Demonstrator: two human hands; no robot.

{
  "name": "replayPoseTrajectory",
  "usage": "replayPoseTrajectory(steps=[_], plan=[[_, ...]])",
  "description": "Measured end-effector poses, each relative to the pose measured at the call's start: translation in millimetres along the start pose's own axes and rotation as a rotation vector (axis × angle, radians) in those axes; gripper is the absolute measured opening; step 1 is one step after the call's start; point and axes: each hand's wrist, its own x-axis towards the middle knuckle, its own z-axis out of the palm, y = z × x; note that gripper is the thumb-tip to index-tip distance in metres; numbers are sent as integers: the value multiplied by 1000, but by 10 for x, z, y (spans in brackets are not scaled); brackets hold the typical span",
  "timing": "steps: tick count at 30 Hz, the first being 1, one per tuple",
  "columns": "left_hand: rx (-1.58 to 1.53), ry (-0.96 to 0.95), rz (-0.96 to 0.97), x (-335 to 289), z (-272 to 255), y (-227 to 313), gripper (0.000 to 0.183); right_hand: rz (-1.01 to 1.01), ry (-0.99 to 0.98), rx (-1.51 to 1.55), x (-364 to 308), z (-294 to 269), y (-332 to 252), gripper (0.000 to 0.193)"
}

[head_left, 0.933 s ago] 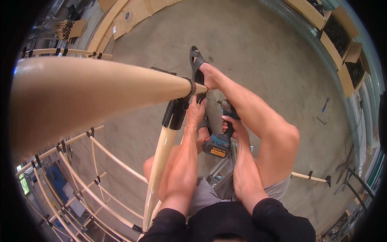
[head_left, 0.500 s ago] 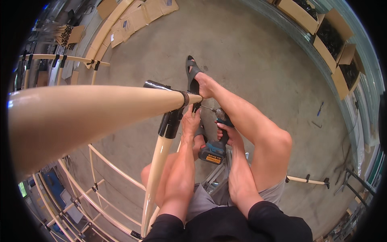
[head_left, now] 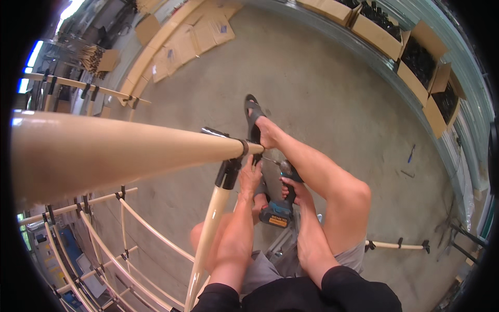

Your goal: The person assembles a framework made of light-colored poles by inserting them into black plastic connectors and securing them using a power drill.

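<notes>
A cordless drill with a dark and teal body is gripped in my right hand. Its long thin bit points left, toward the black fittings at the end of a thick cream pipe. My left hand is closed on a small black pipe joint beneath that pipe end, fingers partly hidden. Just left of it, a larger black pipe joint caps an upright cream pipe. Whether the bit touches a screw is too small to tell.
Cream pipe frames with black joints fill the left side. Open cardboard boxes of black parts line the far right. A blue pen-like tool and a short pipe piece lie on the floor. Flattened cardboard lies far left.
The view has shifted, so the pipes, hands and drill sit slightly lower and to the right in the picture. Both hands keep their holds, with the bit still at the pipe end.
</notes>
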Motion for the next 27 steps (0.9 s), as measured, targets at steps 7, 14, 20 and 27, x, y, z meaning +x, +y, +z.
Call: replayPoseTrajectory(steps=[7, 14, 20, 27], plan=[[280, 82, 197, 22, -234, -410, 64, 51, -114, 40, 179, 187, 213, 21], [118, 54, 69, -114, -102, -103, 54, 56, -21, 18, 188, -29, 200, 22], [119, 12, 76, -59, -72, 31, 57, 103, -49, 19, 163, -118, 83, 25], [36, -59, 2, -38, -198, 254, 62, 60, -26, -77, 75, 320, -269, 24]])
